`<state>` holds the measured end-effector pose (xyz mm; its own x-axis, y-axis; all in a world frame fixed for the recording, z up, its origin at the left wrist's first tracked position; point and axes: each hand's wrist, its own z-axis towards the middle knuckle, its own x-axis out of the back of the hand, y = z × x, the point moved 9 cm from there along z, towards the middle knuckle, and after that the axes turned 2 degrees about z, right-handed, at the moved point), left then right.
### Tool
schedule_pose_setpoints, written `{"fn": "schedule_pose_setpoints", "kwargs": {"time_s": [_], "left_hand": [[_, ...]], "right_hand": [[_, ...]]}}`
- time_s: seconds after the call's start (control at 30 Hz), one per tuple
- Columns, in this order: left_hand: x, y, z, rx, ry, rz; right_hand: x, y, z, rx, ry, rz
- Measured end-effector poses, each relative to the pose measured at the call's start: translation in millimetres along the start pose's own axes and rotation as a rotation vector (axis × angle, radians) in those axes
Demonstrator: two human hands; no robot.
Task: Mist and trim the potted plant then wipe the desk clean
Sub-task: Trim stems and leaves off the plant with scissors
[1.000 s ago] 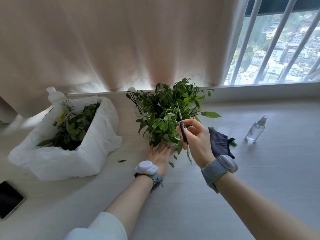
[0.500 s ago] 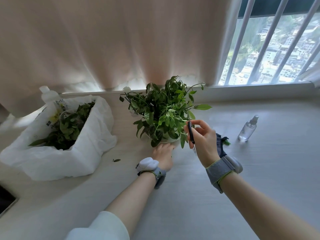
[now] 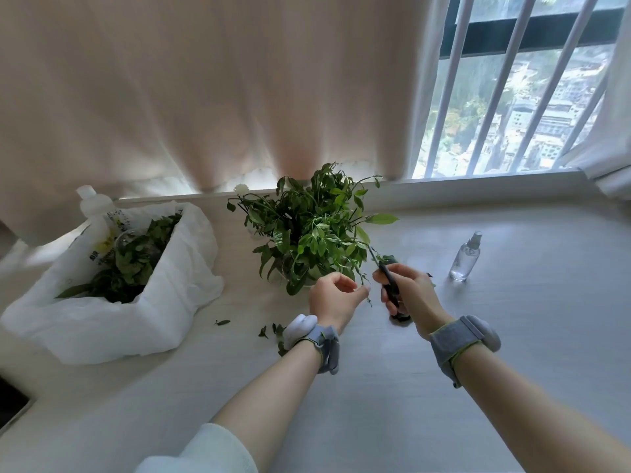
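A pale desk (image 3: 375,404) runs along a curtained window. The potted plant (image 3: 314,233), bushy with green leaves, stands near the middle of the desk's far edge. Both hands work at its near right side. The left hand (image 3: 336,297) has its fingers curled, the fingertips (image 3: 365,289) pinching a thin drooping stem (image 3: 360,276). The right hand (image 3: 409,291) has its fingers wrapped around the dark handles of scissors (image 3: 387,285), the blades pointing up into the foliage; whether the blades are apart cannot be told. A clear spray bottle (image 3: 466,257) stands upright towards the desk's right edge, well apart from the plant. Near the left edge sits an open white plastic bag (image 3: 112,319) holding leaf cuttings (image 3: 136,264), with a white bottle (image 3: 90,199) just behind it. Loose leaves (image 3: 273,331) lie on the desk beside the left wrist.
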<state>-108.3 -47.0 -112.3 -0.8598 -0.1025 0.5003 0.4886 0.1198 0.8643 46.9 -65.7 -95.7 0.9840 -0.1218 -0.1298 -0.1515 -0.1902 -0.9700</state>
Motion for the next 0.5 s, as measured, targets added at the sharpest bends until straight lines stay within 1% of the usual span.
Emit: {"fn": "schedule_pose_setpoints", "kwargs": {"time_s": [0.1, 0.2, 0.3, 0.4, 0.5], "left_hand": [[-2, 3, 0, 0.030, 0.045, 0.021], [-5, 1, 2, 0.059, 0.045, 0.010], [-8, -7, 3, 0.089, 0.014, -0.048], [-7, -14, 4, 0.110, 0.001, -0.092], [-9, -16, 3, 0.127, -0.037, -0.141]], "right_hand": [[-1, 10, -1, -0.083, -0.102, -0.104], [4, 18, -3, -0.161, -0.157, -0.145], [7, 25, -5, -0.234, -0.163, -0.100], [5, 33, -9, -0.349, -0.153, -0.028], [0, 37, -14, -0.414, -0.186, -0.010]]}}
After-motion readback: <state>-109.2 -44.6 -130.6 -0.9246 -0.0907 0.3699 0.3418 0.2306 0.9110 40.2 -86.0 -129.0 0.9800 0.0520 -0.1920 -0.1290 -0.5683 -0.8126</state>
